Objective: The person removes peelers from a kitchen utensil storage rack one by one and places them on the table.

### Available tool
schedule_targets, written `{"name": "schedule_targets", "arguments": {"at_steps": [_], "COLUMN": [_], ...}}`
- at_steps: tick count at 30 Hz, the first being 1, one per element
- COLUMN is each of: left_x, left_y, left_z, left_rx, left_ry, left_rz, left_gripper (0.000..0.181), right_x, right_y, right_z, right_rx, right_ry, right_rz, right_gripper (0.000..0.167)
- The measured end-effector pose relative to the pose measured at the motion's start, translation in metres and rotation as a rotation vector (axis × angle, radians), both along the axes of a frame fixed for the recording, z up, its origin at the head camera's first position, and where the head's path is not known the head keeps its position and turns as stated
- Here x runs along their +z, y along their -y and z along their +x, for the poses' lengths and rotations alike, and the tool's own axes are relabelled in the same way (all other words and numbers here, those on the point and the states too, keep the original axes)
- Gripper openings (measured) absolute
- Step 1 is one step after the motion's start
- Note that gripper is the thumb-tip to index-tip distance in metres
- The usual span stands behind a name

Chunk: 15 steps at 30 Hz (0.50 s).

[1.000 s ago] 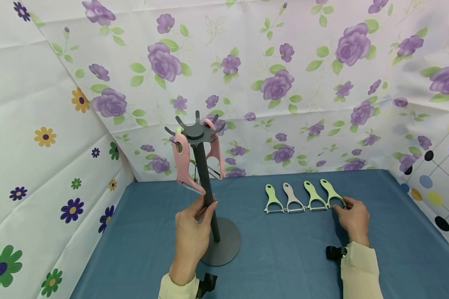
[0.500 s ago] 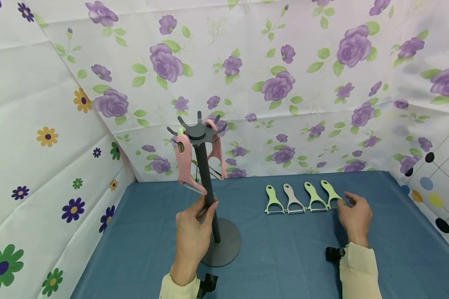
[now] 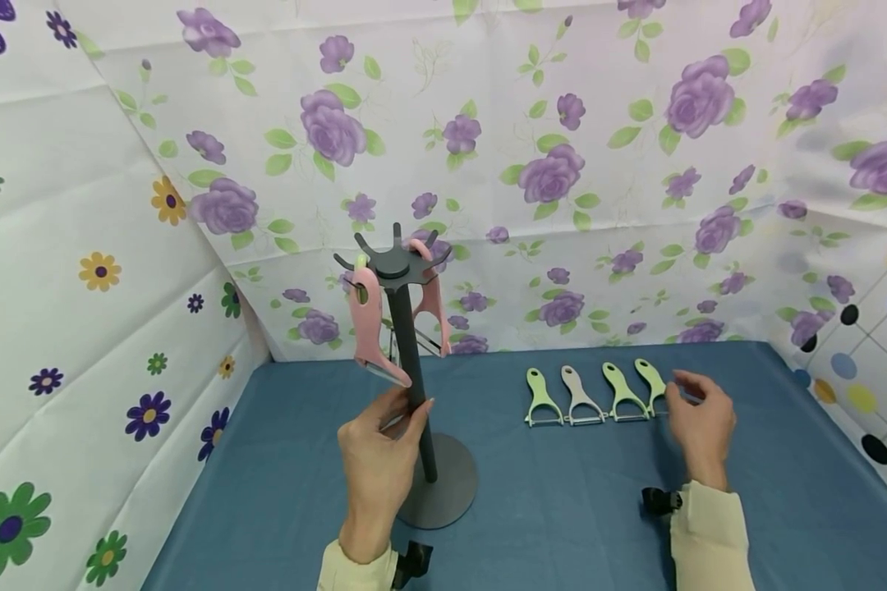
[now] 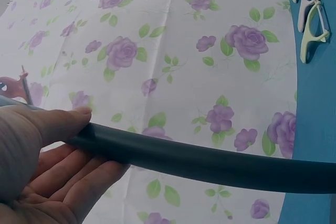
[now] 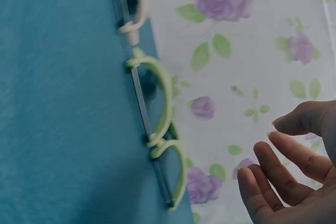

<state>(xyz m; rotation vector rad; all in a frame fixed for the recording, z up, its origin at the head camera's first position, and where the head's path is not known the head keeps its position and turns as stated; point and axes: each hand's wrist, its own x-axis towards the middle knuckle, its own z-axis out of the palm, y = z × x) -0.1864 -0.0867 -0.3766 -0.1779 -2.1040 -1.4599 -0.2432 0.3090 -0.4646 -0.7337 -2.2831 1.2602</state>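
Note:
My left hand (image 3: 379,460) pinches the black pole (image 4: 157,150) of an upright hanging stand between thumb and fingers. Two pink peelers (image 3: 368,320) hang from the hooked top (image 3: 393,264) of the stand; a bit of green shows behind the left one. On the table lie a row of Y-shaped peelers: a green peeler (image 3: 538,394), a pale pink peeler (image 3: 576,390), another green one, and the rightmost green peeler (image 3: 649,377). Beside this last one is my right hand (image 3: 702,423), its loosely bent fingers holding nothing; it partly hides that peeler's head.
The stand's round base (image 3: 451,492) rests on a blue tablecloth (image 3: 562,509). A flowered sheet (image 3: 488,164) rises behind the table, with patterned sheets along the left and right sides.
My right hand has let go of the rightmost green peeler and risen slightly, its fingers spreading apart. My left hand keeps holding the pole. The head view has shifted a little.

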Motion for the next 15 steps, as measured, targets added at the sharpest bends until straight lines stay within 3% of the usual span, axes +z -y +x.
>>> {"name": "schedule_targets", "arguments": {"at_steps": [6, 12, 15], "left_x": [0.001, 0.0, -0.002], "left_y": [-0.002, -0.006, -0.008], "left_z": [-0.001, 0.001, 0.001], "left_rx": [-0.004, 0.043, 0.058], "left_ry": [-0.019, 0.016, -0.01], "left_rz": [0.007, -0.031, -0.06], "left_gripper": [0.026, 0.026, 0.025], "right_x": [0.012, 0.023, 0.025], "right_y": [0.004, 0.013, 0.018], "right_z": [0.002, 0.003, 0.003], "right_rx": [0.011, 0.039, 0.058], "right_ry": [-0.015, -0.053, -0.084], "right_rz": [-0.004, -0.012, 0.0], "right_gripper": [0.038, 0.037, 0.036]}}
